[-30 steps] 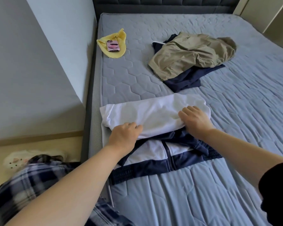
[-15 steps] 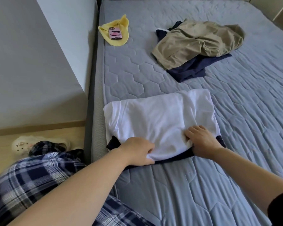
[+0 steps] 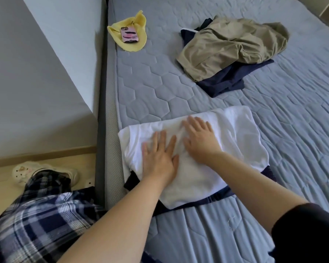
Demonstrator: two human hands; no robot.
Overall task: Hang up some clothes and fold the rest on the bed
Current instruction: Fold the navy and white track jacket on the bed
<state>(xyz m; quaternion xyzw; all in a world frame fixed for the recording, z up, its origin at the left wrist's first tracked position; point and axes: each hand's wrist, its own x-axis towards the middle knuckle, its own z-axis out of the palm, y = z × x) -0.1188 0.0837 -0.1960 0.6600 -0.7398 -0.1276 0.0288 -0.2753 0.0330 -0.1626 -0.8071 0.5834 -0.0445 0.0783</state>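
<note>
One white garment (image 3: 235,133) with navy trim is laid folded at the near left edge of the bed (image 3: 273,114). It is pressed flat by both hands: the left hand (image 3: 158,156) and right hand (image 3: 199,139) are spread, fingers straight, side by side on the cloth. Folding of this piece is judged nearly finished. Further up the bed, a khaki garment (image 3: 230,42) is heaped unfolded over a navy garment (image 3: 226,80). Nothing hung up and no hanger is shown. No basket or box is seen; only a phone (image 3: 129,35) is carried on a yellow cloth (image 3: 140,23).
</note>
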